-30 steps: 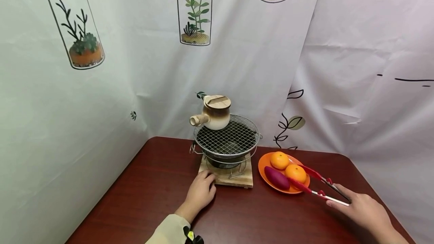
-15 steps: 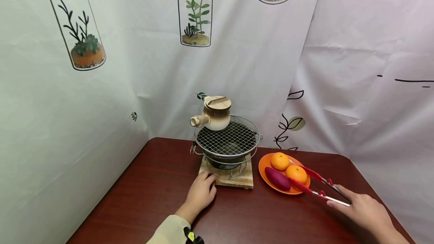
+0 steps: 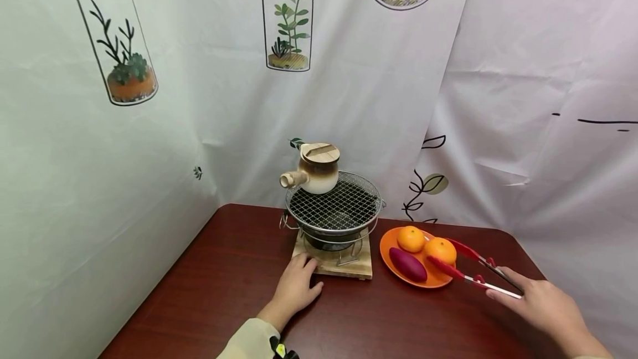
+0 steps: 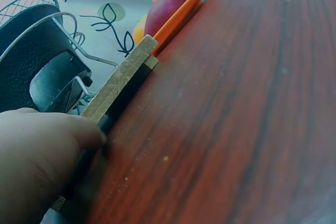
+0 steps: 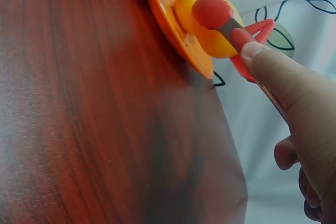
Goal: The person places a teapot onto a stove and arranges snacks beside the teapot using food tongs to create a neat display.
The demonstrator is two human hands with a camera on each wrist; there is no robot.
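Observation:
My right hand [image 3: 550,306] holds red-tipped metal tongs [image 3: 473,278], thumb on one arm and fingers on the other. Their red heads are on either side of a mandarin [image 3: 441,250], which looks slightly raised over the orange plate [image 3: 389,262]. Also on that plate are a second mandarin [image 3: 411,239] and a purple sweet potato [image 3: 407,264]. My left hand [image 3: 294,287] rests at the front left corner of a wooden board [image 3: 349,267]; its fingers touch the board and the thumb is spread apart. In the left wrist view, most of its fingers are hidden.
A round grill [image 3: 344,206] with a wire mesh top stands on the board. On its back left sits a lidded clay pot [image 3: 319,173], its side handle pointing left. White printed cloth [image 3: 349,98] hangs behind and beside the dark red table [image 3: 239,270].
The tongs and the gripped mandarin have shifted slightly right and up from the sweet potato. My right hand moved right with them. My left thumb has spread outward.

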